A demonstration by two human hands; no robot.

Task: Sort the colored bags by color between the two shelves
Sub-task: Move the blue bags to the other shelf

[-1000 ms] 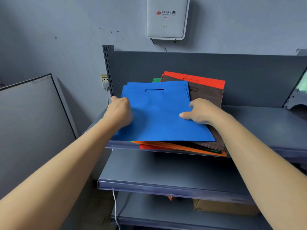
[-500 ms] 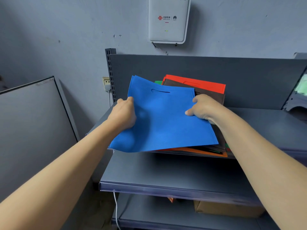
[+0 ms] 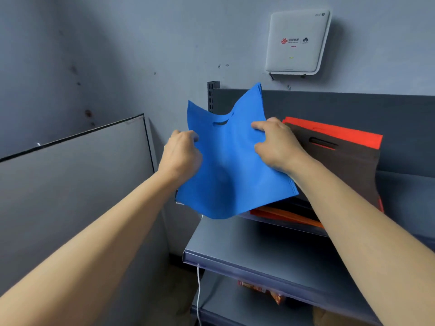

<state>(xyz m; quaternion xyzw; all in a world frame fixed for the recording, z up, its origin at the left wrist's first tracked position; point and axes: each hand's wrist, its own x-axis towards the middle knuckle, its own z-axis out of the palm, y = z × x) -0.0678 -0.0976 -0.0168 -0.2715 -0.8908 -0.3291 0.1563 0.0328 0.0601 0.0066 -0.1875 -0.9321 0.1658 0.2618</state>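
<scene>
A blue bag (image 3: 231, 170) with a cut-out handle hangs in the air left of the stack, sagging in its middle. My left hand (image 3: 182, 155) grips its left edge and my right hand (image 3: 276, 143) grips its right edge. On the upper grey shelf (image 3: 404, 194) lies the stack of bags: a brown bag (image 3: 348, 165) on top, a red bag (image 3: 341, 132) showing behind it, and orange bags (image 3: 282, 214) sticking out at the front. My right forearm hides part of the stack.
A lower grey shelf (image 3: 259, 250) juts out beneath, with a box and packets under it. A white cable (image 3: 199, 295) hangs at its left corner. A grey framed panel (image 3: 77, 180) leans at the left. A white router (image 3: 296, 42) is fixed on the wall.
Both hands have lifted the blue bag off the stack and carried it up and to the left. The brown bag is now uncovered. My view has swung left.
</scene>
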